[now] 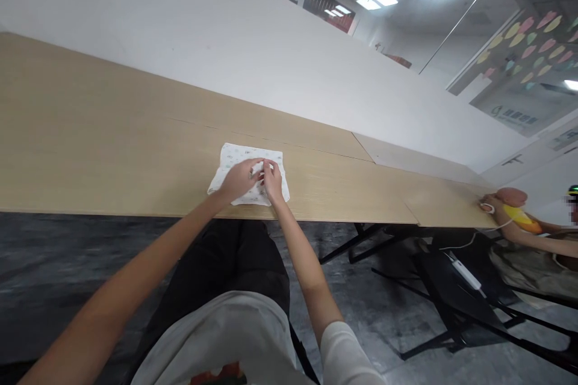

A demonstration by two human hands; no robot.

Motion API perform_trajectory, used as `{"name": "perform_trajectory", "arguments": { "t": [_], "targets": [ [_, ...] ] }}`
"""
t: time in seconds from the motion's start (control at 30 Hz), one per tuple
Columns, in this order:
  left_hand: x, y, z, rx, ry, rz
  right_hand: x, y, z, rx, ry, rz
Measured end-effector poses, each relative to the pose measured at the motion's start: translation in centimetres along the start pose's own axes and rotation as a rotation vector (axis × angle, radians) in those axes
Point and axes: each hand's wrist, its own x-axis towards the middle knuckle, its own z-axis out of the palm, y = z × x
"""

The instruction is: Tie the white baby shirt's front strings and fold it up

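Observation:
A white cloth (229, 159) with a small scattered print lies spread on the wooden table, slightly wrinkled at its edges. Over its middle, my left hand (240, 180) is bent inward, with thumb and fingers curled toward the other hand. My right hand (273, 183) meets it there, fingertips pinched together and close to or touching those of the left. Whatever sits between the fingertips, if anything, is too small and too hidden to make out.
The long wooden table (112, 132) runs along a white wall (180, 30). A person (533, 234) sits at the far right end, near a black folding chair (456, 289) with a white power strip (467, 272) on it. Black table legs (361, 243) stand below.

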Motion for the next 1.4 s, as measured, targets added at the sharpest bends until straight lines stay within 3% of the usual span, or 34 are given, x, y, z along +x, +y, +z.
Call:
{"name": "perform_trajectory", "arguments": {
  "t": [0.07, 0.17, 0.27, 0.4, 0.67, 0.97, 1.23, 1.4],
  "targets": [
    [-0.9, -0.4, 2.1, 0.0, -0.02, 0.014, 0.5, 0.4, -0.1, 0.001, -0.016, 0.044],
    [-2.6, -2.0, 2.9, 0.031, -0.061, 0.061, 0.9, 1.4, -0.4, -0.011, -0.055, 0.093],
    [-4.2, -3.5, 1.7, 0.182, -0.083, 0.129, 1.0, 2.4, -0.7, -0.052, -0.063, 0.069],
    [-6.0, -4.9, -0.6, 0.326, -0.069, 0.089, 1.2, 2.9, -1.0, -0.165, -0.009, -0.007],
    [-7.4, -8.3, -3.4, 0.23, -0.097, -0.013, 1.4, 2.8, -1.3, -0.353, -0.01, -0.074],
    [-7.4, -8.5, -3.5, 0.226, -0.118, -0.001, 0.8, 3.4, -1.1, -0.543, -0.051, -0.141],
    [-7.9, -8.1, -3.1, 0.299, -0.132, -0.019, -0.1, 2.0, -0.9, -0.81, -0.136, -0.194],
    [-7.1, -8.5, -5.2, 0.146, -0.266, -0.082, 0.8, 1.2, -3.3, -0.886, -0.136, -0.249]
  ]
}}
